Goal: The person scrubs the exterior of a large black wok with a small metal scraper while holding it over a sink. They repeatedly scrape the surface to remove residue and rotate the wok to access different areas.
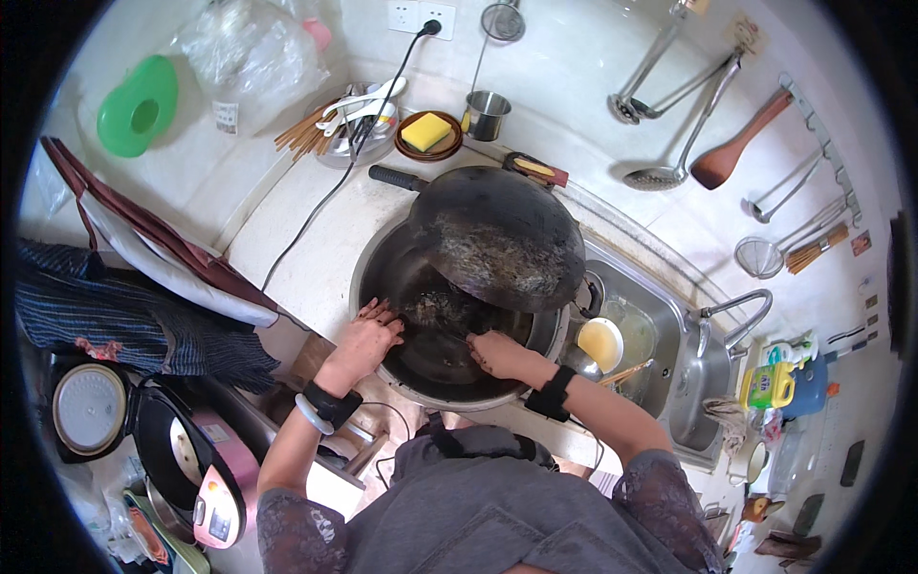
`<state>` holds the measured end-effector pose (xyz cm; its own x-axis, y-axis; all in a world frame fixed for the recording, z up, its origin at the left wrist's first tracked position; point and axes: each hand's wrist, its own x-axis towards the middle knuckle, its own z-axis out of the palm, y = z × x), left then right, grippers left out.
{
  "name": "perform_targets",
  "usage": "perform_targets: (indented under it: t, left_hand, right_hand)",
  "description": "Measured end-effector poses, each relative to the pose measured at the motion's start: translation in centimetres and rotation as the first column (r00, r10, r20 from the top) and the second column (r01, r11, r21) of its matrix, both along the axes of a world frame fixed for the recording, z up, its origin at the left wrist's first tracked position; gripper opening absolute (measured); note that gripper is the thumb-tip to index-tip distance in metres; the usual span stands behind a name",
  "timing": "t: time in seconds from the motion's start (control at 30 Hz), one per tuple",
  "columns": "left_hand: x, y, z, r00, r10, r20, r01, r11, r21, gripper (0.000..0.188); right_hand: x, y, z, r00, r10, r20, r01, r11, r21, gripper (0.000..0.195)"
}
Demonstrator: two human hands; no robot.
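Note:
A wide metal basin (356, 267) with a dark inside stands on the counter before me. My left hand (367, 337) lies over its left inner edge, fingertips darkened; what is under the fingers is hidden. My right hand (502, 355) reaches into the basin near its middle, fingers curled down. Whether it holds anything cannot be made out. A blackened wok (502, 237) leans over the far part of the basin, its sooty, scuffed underside turned up. The wok's long black handle (394, 177) points left, and a dark loop handle (592, 298) sits at its right.
Right of the basin is a steel sink (670, 359) with a yellowish bowl (601, 344). Behind are a yellow sponge (426, 132), a steel cup (488, 116) and chopsticks (305, 136). A black cord (308, 219) crosses the counter. A pink rice cooker (222, 466) stands open at left.

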<state>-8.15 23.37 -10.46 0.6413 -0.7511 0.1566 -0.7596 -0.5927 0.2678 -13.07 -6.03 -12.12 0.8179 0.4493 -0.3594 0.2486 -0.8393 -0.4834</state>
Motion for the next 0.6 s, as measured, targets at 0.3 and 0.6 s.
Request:
perform_targets:
  t: [0.3, 0.6]
  left_hand:
    - [-0.1, -2.8, 5.5, 0.998, 0.026, 0.054, -0.007, 0.941, -0.337, 0.035]
    - [5.2, -9.6, 7.0, 0.975, -0.095, 0.202, 0.164, 0.918, -0.362, 0.033]
  right_hand:
    - [-4.0, -0.7, 8.8, 0.916, -0.111, 0.387, 0.115, 0.993, 0.012, 0.023]
    - [0.3, -3.8, 14.0, 0.716, -0.25, 0.652, 0.251, 0.963, 0.093, 0.024]
